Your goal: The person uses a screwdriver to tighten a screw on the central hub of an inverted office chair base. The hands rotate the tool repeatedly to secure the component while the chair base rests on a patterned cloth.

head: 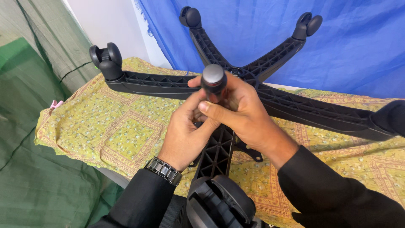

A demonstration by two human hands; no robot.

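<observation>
- Chair base (168, 82) lies upside down on the yellow cloth (118, 131); four casters show, fitted.
- Left hand (185, 131) and right hand (242, 114) both clasp the gas cylinder (213, 80) at the hub; whether it is seated cannot be told.

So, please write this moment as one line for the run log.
hands: left hand and right hand both grip gas-lift cylinder | position: over hub of upturned chair base | surface: yellow patterned cloth

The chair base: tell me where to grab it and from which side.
Grip the chair base by the bare left arm, from above. It lies upside down on the patterned cloth, ribs up, so fingers can wrap it. Both hands crowd the gas cylinder at the hub.
</observation>
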